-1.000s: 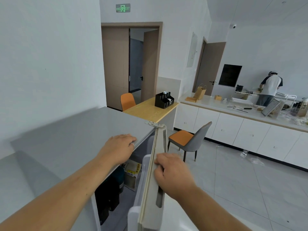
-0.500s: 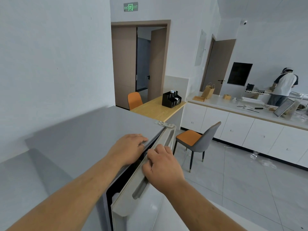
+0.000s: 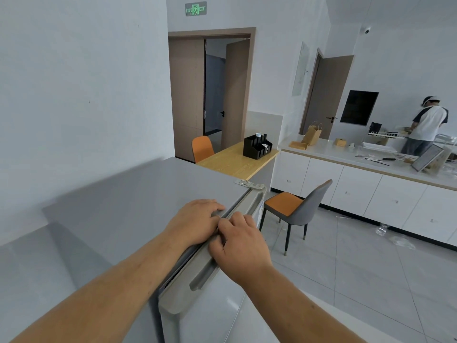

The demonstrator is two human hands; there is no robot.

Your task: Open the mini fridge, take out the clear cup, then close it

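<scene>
Atop the mini fridge (image 3: 118, 209), right hand (image 3: 243, 247) is gripping the barely ajar door (image 3: 205, 308) by its rim, fingers (image 3: 230, 222) curled; left hand (image 3: 195, 221) is lying flat just beside it.

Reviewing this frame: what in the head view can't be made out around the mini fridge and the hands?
- Fridge interior: head view, hidden by the nearly shut mini fridge door; no clear cup in view.
- Grip of the right hand: head view, its own back hides the fingertips; gripping or just pressing, cannot tell.
- Door's lower part: head view, cut off by the bottom edge.
- Items on the far counter: head view, too small to identify.
</scene>
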